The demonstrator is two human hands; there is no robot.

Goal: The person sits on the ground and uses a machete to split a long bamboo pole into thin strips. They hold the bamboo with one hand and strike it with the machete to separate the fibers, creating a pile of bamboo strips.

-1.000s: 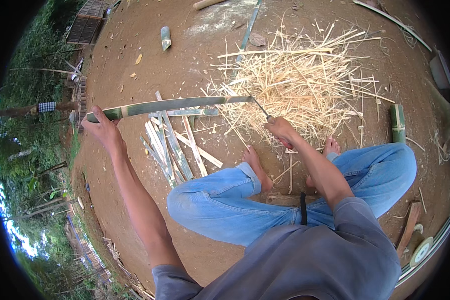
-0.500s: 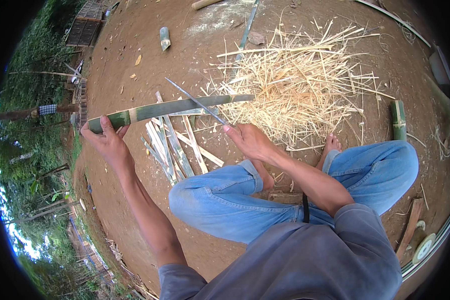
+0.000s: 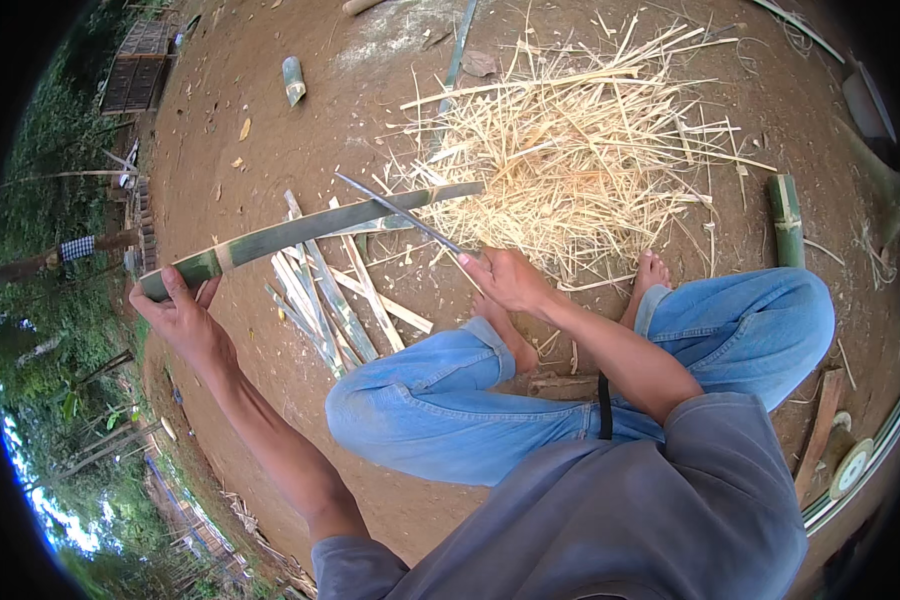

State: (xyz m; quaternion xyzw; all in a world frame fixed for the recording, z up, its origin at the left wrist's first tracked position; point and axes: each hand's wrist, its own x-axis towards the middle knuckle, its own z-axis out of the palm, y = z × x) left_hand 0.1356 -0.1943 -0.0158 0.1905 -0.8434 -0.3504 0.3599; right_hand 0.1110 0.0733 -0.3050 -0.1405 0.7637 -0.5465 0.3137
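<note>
A long green bamboo strip (image 3: 290, 232) with pale nodes stretches out from my left hand (image 3: 185, 318), which is closed around its near-left end, thumb on top. Its far end reaches over the edge of a heap of pale bamboo shavings (image 3: 560, 150). My right hand (image 3: 505, 280) grips a knife (image 3: 400, 212) by its handle, mostly covered by the fingers. The long thin blade points up and left and crosses the strip beyond its middle; whether the edge touches the bamboo I cannot tell. Below the strip, several split bamboo slats (image 3: 330, 295) lie on the ground.
A short green bamboo section (image 3: 786, 222) stands right of my knee, and another short piece (image 3: 293, 82) lies far left. At lower right are a wooden piece (image 3: 820, 430) and a pale round disc (image 3: 852, 468). My bare feet rest beside the shavings on brown earth.
My left hand has moved a little left and down with the bamboo strip. The knife stays across the strip, and the whole view has shifted slightly.
</note>
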